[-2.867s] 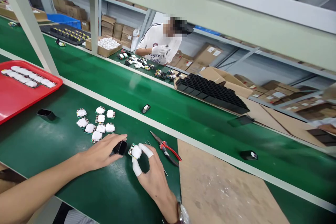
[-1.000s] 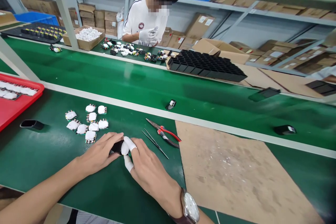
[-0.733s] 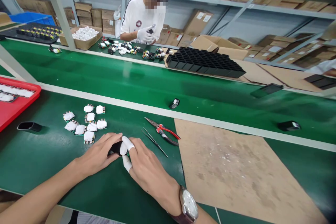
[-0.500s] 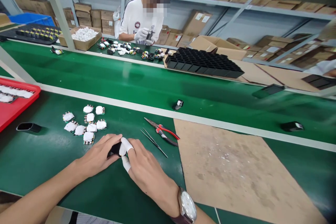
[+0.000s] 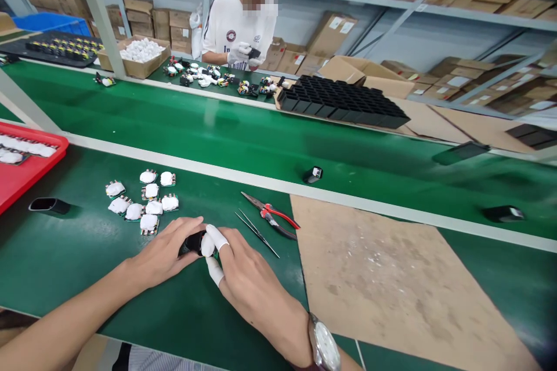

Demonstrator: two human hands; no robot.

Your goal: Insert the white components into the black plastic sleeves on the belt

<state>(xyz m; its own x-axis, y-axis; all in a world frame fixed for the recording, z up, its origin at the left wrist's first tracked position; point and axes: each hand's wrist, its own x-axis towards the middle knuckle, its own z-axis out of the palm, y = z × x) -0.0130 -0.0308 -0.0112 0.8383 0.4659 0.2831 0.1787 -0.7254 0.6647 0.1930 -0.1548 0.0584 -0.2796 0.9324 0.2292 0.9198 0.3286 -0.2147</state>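
Observation:
My left hand (image 5: 167, 252) is closed around a black plastic housing (image 5: 191, 243), held low over the green bench. With white finger cots on thumb and forefinger, my right hand (image 5: 248, 272) grips a small circuit board with a white pad (image 5: 208, 245) at the housing's open end. Part of the board seems to be inside the housing; my fingers hide how far. Several similar white-padded circuit boards (image 5: 149, 223) lie beyond my left hand. Another empty black housing (image 5: 49, 206) lies at the far left.
Tweezers (image 5: 257, 234) and red-handled pliers (image 5: 270, 215) lie right of the boards, beside a cardboard sheet (image 5: 391, 278). A red tray (image 5: 35, 177) stands at left. Black units (image 5: 313, 174) sit on the green conveyor (image 5: 209, 122). Across it, a gloved co-worker (image 5: 239, 29) handles a black part.
My right hand has shifted slightly right, and more of the board shows at the housing's mouth. Units on the conveyor have moved right. The co-worker's hands have shifted a little.

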